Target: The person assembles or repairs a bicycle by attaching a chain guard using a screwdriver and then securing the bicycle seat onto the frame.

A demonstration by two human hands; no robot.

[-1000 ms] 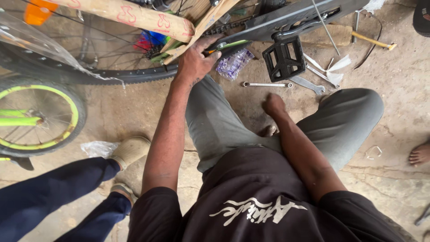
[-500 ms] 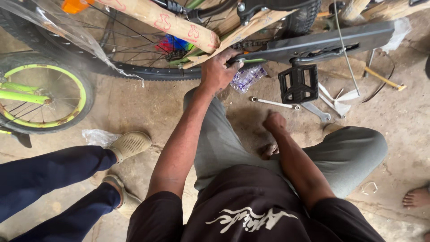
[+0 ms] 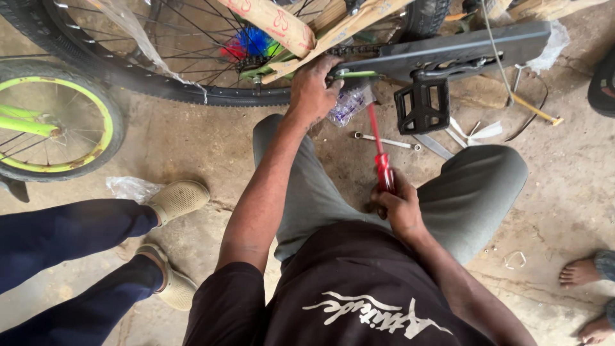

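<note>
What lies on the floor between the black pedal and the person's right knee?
In the head view, a spanner and a flat metal bar lie on bare concrete between the pedal and the right knee.

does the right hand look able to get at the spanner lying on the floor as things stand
Probably not freely: the right hand is closed round a red screwdriver. The spanner lies on the floor just beyond it, between the knees, with nothing on top, so only the full grip hinders.

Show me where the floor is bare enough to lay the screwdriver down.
Bare concrete lies left of the left hand, between the big tyre, the beige shoe and the knee. Another patch lies right of the right knee, toward the bare foot. Under the pedal it is crowded: a spanner, white scraps.
</note>
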